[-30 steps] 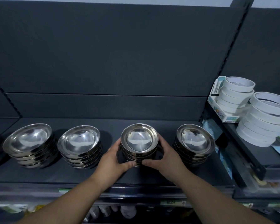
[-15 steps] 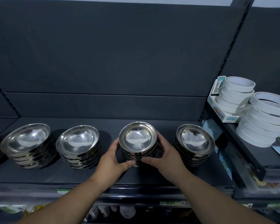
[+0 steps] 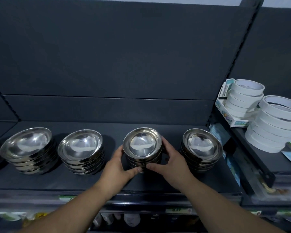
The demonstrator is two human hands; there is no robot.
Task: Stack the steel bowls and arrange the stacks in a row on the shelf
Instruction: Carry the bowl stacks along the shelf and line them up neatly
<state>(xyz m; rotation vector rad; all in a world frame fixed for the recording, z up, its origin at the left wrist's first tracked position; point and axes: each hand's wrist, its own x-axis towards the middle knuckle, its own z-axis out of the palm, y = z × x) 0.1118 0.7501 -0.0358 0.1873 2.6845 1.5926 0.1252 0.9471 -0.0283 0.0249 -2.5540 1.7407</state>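
A: Your shelf [image 3: 40, 182] holds four bowl stacks [image 3: 81, 148] in a row: two left of your hands, one right.
B: The fourth stack [image 3: 142, 146] sits between them; your left hand [image 3: 119, 165] and right hand [image 3: 171, 163] clasp it. Only spacing seems left.

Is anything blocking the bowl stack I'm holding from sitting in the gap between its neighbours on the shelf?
Nothing visible does. The held stack stands in the gap between the second stack and the rightmost stack, dark shelf showing on both sides. Only the left hand and right hand touch it.
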